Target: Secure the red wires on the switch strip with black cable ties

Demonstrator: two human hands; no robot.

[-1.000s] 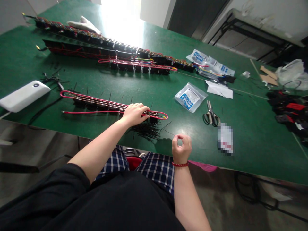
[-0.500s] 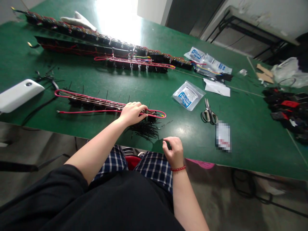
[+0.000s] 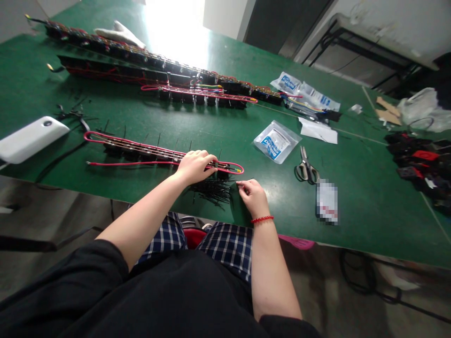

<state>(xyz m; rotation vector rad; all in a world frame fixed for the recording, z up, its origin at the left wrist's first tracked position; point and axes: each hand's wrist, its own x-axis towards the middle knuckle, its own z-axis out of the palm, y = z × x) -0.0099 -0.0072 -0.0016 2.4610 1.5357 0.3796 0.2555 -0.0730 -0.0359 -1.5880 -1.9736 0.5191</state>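
1. Fingers of the right hand (image 3: 254,195) were bunched low over the green table (image 3: 359,202), thumb and index tips close together. Couldn't tell if they met or held a strand.
2. Pile of thin black ties (image 3: 212,191) lay just left of those tips, near the table edge.
3. Off right: blurred-out flat item (image 3: 327,201), scissors (image 3: 307,170) just beyond it, blades pointing away.
4. Left hand (image 3: 193,167) was closed over the right part of the wired strip (image 3: 136,151), thumb on the near side. Strip lay lengthwise behind the ties, red cable (image 3: 134,164) looped along it.
5. Clear bag (image 3: 277,142) right of the strip; white device (image 3: 33,140) at far left.
6. Farther back: shorter wired assembly (image 3: 204,97), then two long black strips (image 3: 102,72).
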